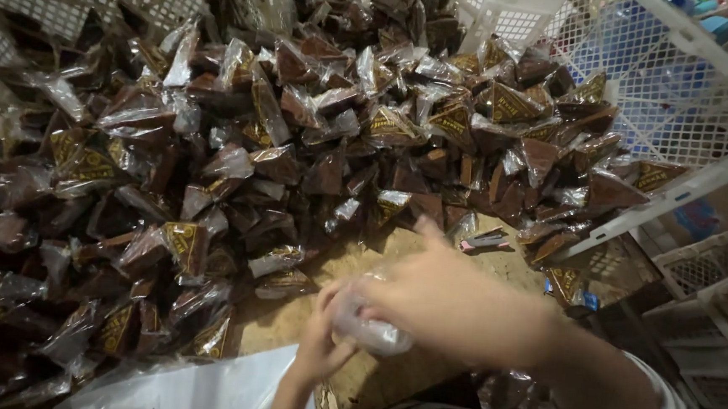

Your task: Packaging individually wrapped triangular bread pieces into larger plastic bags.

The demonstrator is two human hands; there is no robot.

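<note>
Your right hand [450, 307] and left hand [322, 345] meet at the table's [352, 267] near edge, fingers pinching a clear wrapped packet [369, 331] between them; heaped brown wrapped wedges [215, 162] lie beyond

1. I see a big heap of wrapped brown triangular pieces [241, 155] in clear film, some with gold triangle labels, filling the left and centre of the frame.
2. A bare patch of brown board [361, 259] shows at lower centre, beneath the heap.
3. A small pink-and-dark object [486, 240] lies on that board, right of centre; I cannot tell what it is.
4. White mesh baskets [683, 89] stand at upper right, one tilted against the heap.
5. More white baskets [718, 268] sit at the right edge, lower down.
6. A pale plastic sheet [193, 388] lies at the bottom left.
</note>
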